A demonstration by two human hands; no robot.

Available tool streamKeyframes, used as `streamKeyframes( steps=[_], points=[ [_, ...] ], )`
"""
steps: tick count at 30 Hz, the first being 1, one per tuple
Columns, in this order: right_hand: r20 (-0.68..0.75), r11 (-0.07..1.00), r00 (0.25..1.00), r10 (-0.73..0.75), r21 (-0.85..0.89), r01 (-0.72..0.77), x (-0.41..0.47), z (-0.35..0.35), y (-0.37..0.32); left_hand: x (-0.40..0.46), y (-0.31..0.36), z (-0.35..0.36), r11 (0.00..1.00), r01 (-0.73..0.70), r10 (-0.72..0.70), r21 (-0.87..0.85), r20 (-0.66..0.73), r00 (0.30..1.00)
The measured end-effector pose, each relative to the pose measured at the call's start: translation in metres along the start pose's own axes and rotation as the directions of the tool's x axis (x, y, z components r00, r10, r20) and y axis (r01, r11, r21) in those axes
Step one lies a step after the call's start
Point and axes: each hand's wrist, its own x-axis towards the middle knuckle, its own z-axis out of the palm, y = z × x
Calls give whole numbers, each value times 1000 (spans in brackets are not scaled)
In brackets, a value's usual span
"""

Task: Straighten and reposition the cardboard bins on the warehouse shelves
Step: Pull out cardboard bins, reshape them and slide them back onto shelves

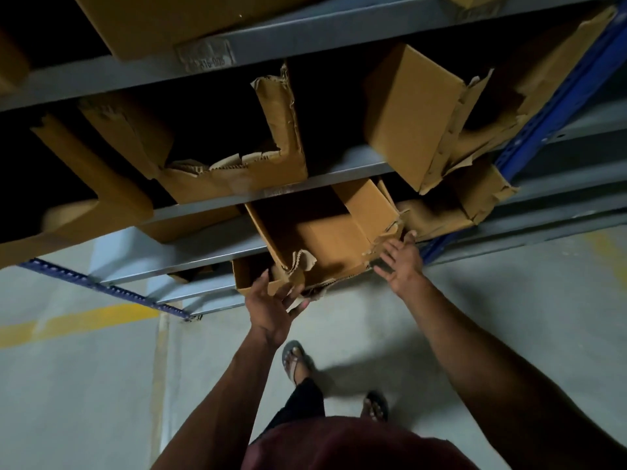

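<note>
warehouse | steel shelves (339, 179) | cardboard bins (325, 239) | painted concrete floor (84, 385)

Shelf label (206, 58) text too blurred to read. Top box (163, 25) cut off by frame edge. Bin interiors (217, 123) black, contents can't tell.

**Cardboard bins: torn and out of line**

Lower-shelf open bin (325, 239) sits skewed, its torn front edge overhanging the shelf lip. Middle-shelf bin (234, 164), brown, has a ragged cut-out front and stands roughly square to the edge. Right-hand bin (410, 117) is tilted, one corner projecting forward, its side flap ripped.
</note>
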Motion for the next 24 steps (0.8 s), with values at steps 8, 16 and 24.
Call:
streamKeyframes(
  steps=[8,16,24],
  points=[
    [-28,995,999,38,97,-35,33,60,-22,70,54,35,991,97,-91,-94,60,994],
    [-65,993,994,94,82,-88,19,84,17,106,77,39,987,151,-145,-49,108,983],
    [-4,995,997,83,-56,-83,-7,83,47,86,65,16,994,93,-100,60,115,988]
  ],
)
